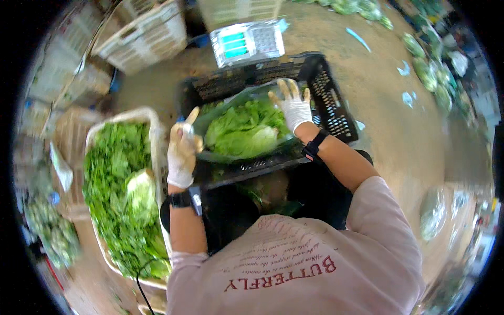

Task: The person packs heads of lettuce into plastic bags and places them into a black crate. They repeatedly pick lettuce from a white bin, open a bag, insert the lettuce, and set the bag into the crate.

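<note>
My gloved left hand is at the left side of a clear plastic bag, index finger raised and other fingers curled; what they grip is unclear. The bag holds leafy green lettuce with a pale stem end and lies in a black perforated crate. My gloved right hand rests at the bag's upper right, fingers spread. Left of my left hand, a white crate is heaped with loose greens and a paler lettuce head.
A silver digital scale stands beyond the black crate, with stacked pale crates at upper left. Bagged vegetables line the floor at upper right, near blue plastic scraps. Another bag lies at right; more vegetables sit far left.
</note>
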Demonstrator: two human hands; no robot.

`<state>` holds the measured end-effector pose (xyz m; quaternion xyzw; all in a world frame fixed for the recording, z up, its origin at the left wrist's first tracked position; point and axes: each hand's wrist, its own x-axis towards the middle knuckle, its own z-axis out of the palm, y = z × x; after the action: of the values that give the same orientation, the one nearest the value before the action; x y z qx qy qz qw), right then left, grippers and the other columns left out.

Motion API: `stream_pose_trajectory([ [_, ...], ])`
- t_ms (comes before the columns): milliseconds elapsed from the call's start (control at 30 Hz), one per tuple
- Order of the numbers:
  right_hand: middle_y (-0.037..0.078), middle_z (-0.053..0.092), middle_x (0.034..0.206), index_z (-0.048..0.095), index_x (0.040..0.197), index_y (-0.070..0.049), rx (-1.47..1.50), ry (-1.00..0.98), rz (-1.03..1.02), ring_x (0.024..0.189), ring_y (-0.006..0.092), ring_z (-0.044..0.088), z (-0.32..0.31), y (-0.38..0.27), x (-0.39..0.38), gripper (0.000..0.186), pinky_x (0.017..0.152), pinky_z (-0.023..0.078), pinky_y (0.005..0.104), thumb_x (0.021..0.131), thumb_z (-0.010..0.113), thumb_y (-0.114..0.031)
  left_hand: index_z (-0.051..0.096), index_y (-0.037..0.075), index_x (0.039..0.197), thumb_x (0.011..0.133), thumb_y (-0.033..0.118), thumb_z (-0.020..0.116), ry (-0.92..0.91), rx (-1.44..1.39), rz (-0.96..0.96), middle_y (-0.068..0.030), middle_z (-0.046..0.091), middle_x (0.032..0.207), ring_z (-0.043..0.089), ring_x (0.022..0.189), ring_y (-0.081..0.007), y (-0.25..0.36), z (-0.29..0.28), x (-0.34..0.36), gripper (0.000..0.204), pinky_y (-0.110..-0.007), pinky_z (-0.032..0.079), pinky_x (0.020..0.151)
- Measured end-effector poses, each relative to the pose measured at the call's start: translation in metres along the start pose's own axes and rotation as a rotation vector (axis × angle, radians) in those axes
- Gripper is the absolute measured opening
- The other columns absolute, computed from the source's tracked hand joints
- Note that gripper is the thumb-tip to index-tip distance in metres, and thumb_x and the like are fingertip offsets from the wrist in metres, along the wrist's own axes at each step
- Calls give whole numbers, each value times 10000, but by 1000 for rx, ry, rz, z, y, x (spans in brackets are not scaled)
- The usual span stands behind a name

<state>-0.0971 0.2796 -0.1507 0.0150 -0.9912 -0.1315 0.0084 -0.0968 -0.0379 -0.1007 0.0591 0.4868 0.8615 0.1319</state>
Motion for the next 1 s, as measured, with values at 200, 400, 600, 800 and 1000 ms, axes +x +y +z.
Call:
stream_pose_trajectory([
  [200,123,490,1273,562,1190,-207,491,-100,603,1010,319,584,1,104,-11,363,849,483,413,828,539,-206,432,58,943,809,4,593,80,764,-118,-130,627,865,499,558,-94,-8,-22,-2,216,-221,407,467],
  [400,74,659,825,662,854,-43,2282,-71,207,776,185,616,-7,92,-14,199,728,503,341,836,531,-193,579,4,1055,865,194,534,-90,882,-332,-114,652,799,618,745,-184,-7,-55,0,272,-316,496,657],
  [600,132,632,968,596,1021,14,2473,29,-277,934,216,623,-124,71,-32,287,822,499,335,878,557,-232,340,153,1367,921,346,444,63,-53,-190,-116,419,1371,506,1147,-321,75,26,37,497,-435,516,784],
  [800,215,496,1235,557,1183,-16,1033,612,-719,1234,365,390,-132,1,-41,742,1004,350,450,730,593,-603,248,120,1388,877,529,422,-821,-462,-504,-138,310,1412,496,1141,-272,19,76,15,678,-418,436,918],
  [1000,193,609,1019,568,1117,-68,1118,206,-932,949,362,575,-89,-12,-39,684,785,461,415,666,672,-572,299,108,1345,922,533,370,-326,530,-526,-91,412,1309,426,1182,-245,-5,47,8,604,-392,385,963],
])
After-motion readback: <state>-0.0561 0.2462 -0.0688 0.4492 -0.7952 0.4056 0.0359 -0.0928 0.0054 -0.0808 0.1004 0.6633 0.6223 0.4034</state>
